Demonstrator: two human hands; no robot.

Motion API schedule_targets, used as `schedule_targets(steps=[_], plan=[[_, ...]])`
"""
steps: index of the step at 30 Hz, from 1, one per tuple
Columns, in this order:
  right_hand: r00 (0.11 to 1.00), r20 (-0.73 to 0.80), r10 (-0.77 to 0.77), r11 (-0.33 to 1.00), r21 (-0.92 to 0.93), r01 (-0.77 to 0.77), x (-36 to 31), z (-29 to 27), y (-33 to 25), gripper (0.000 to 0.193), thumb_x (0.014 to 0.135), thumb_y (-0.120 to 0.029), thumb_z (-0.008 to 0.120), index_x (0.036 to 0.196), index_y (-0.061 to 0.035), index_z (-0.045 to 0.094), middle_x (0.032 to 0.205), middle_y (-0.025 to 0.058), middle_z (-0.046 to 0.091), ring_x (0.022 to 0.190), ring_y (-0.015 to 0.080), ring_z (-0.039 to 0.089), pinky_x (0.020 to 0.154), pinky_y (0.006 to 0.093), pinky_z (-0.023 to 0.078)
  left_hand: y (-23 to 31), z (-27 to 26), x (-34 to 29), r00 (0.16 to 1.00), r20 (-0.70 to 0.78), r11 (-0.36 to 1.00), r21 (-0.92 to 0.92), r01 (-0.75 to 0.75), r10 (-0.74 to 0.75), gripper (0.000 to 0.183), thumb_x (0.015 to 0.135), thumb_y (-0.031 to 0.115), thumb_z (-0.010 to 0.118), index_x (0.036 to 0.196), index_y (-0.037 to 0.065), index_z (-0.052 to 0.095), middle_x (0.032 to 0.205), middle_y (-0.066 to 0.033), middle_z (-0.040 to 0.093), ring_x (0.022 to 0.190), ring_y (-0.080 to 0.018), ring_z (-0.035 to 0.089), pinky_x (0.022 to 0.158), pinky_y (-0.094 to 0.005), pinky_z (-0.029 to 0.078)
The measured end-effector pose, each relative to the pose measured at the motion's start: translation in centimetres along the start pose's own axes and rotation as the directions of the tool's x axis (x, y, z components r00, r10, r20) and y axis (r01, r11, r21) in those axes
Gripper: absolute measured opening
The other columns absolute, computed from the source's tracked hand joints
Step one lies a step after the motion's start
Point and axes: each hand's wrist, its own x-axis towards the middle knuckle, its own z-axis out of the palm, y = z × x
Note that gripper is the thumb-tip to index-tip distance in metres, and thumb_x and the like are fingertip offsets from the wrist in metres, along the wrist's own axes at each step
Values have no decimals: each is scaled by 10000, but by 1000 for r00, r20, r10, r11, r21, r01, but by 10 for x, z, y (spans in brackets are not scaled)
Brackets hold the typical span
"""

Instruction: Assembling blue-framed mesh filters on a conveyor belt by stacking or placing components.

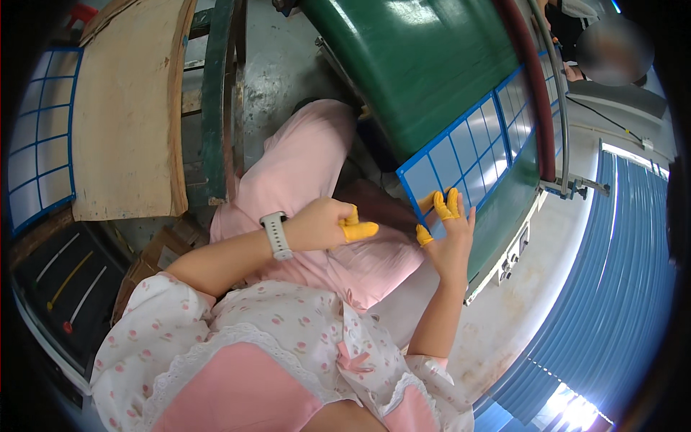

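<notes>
Conveyor belt, green, is landmark. Blue-gridded panel lies on belt, along its near edge. Right hand at belt's near edge, capped fingers spread over panel's near corner, thumb at panel rim; can't tell if pinching or just resting. Left hand left of belt, apart from it, fingers loosely curled; can't tell if anything's inside. Second panel on belt, beside first. Red roller across belt. Wooden board well left of belt.
</notes>
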Motion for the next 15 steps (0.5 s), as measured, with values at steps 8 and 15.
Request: schedule_targets(steps=[8, 15], plan=[[1000, 12, 22, 1000, 7, -23, 8, -1, 10, 481, 595, -159, 699, 1032, -31, 543, 1139, 186, 471, 1165, 289, 340, 996, 442, 138, 16, -42, -32, 994, -63, 980, -185, 72, -85, 241, 775, 193, 599, 642, 5, 525, 486, 5, 478, 423, -31, 397, 386, -193, 327], [997, 34, 71, 997, 5, -71, 18, 0, 22, 317, 729, -258, 597, 923, -8, 600, 1072, 209, 509, 1159, 299, 344, 986, 449, 138, 42, -87, -86, 948, -312, 982, -151, -111, 60, 161, 802, 139, 544, 718, 2, 542, 579, -6, 511, 473, -43, 462, 413, -184, 356]])
